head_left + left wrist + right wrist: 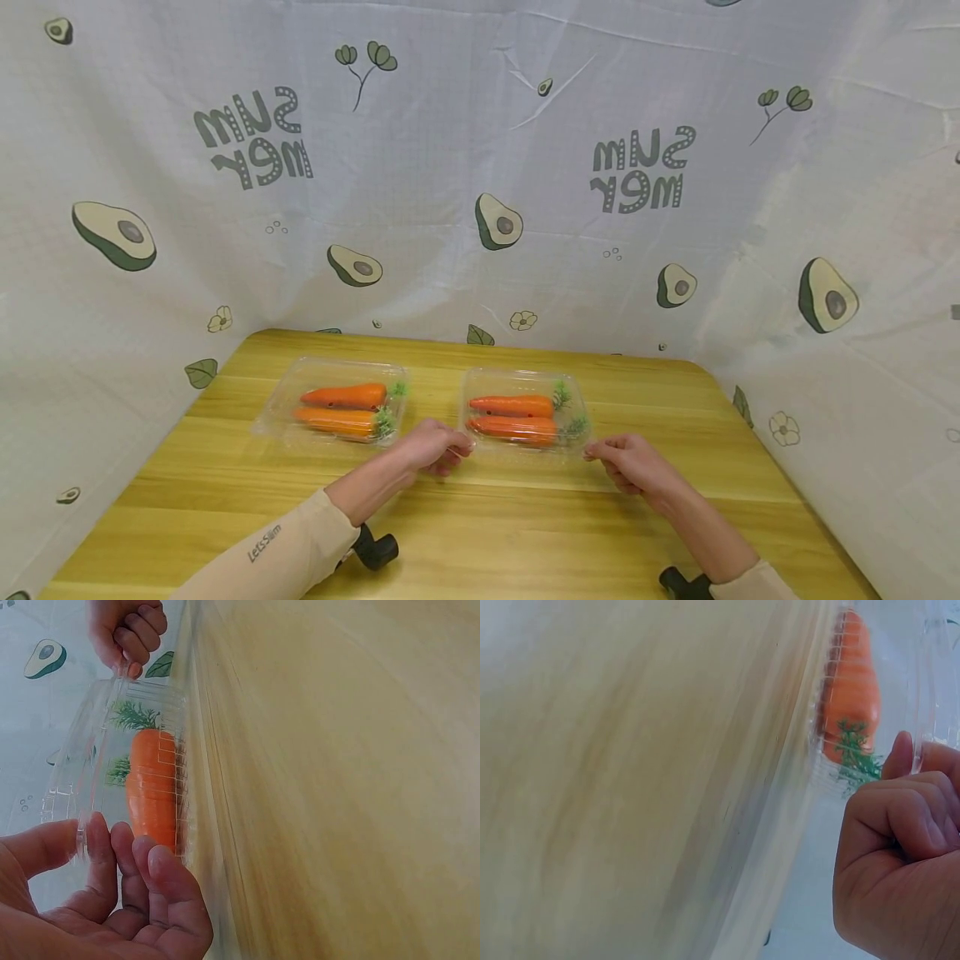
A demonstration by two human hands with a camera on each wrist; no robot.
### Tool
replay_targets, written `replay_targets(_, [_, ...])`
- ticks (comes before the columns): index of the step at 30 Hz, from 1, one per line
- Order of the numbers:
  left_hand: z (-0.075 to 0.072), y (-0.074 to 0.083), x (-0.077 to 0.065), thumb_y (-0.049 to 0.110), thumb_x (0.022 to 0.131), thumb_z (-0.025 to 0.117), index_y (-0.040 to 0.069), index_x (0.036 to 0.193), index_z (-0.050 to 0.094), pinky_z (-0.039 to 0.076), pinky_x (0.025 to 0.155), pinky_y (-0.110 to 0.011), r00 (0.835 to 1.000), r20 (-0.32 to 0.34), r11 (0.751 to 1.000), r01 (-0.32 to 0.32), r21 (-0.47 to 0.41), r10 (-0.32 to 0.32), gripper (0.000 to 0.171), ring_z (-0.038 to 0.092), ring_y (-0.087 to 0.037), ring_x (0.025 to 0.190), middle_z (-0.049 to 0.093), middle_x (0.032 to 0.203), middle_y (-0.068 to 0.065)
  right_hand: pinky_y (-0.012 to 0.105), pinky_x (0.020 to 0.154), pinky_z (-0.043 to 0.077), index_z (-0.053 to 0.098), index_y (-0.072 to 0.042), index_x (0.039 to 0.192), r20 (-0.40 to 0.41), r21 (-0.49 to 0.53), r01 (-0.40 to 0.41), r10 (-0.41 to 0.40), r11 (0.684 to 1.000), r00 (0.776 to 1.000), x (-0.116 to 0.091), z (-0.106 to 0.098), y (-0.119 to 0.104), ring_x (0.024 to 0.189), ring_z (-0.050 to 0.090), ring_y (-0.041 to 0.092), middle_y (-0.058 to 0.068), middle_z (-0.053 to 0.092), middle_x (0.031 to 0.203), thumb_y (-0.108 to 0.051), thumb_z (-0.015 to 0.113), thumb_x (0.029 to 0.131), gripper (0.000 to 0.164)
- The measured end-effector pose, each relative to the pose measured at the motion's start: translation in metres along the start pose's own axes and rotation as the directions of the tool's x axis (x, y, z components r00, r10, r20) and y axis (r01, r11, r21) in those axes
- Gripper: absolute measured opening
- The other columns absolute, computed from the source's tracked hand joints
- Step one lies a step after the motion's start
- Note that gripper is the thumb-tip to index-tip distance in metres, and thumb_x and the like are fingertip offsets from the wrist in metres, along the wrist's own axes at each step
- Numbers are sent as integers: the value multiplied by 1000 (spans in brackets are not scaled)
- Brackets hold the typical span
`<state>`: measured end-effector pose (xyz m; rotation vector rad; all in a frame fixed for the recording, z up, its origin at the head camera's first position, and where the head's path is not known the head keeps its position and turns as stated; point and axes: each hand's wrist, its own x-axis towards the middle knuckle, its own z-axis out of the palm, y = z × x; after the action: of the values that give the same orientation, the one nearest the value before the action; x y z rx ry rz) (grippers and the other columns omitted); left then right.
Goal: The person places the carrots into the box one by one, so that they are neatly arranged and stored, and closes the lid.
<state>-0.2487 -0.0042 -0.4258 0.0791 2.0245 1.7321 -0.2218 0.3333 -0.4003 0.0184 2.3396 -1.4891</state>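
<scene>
A clear plastic clamshell box (517, 379) sits on the table with its lid down over two carrots (512, 406) with green tops. At its near left corner my left hand (435, 447) pinches the rim between thumb and index finger. My right hand (630, 467) pinches the rim at the near right corner, its other fingers curled. In the left wrist view the thumb and index finger (99, 847) lie on either side of the rim. The right wrist view shows the right hand (907, 825) at the box's corner, beside the leafy end of a carrot (851, 697).
To the left stands a second clear clamshell box (281, 383) holding two carrots (341, 421). Both rest on a wooden table (510, 533). A white cloth (435, 150) printed with avocados hangs behind the table and along its sides.
</scene>
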Motion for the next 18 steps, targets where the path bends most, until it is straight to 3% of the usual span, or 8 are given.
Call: replay_targets(18, [1,1,-1,20,94,65,-4,102,73,49,57,-22,1000,-12,1000,-6,14,6,26,57,-10,67,66,84,-3,22,44,24,65,11,118,-17,27,-12,12,1000,1000,3,0,3,45,20,7,-8,29,52,-25,55,104,40])
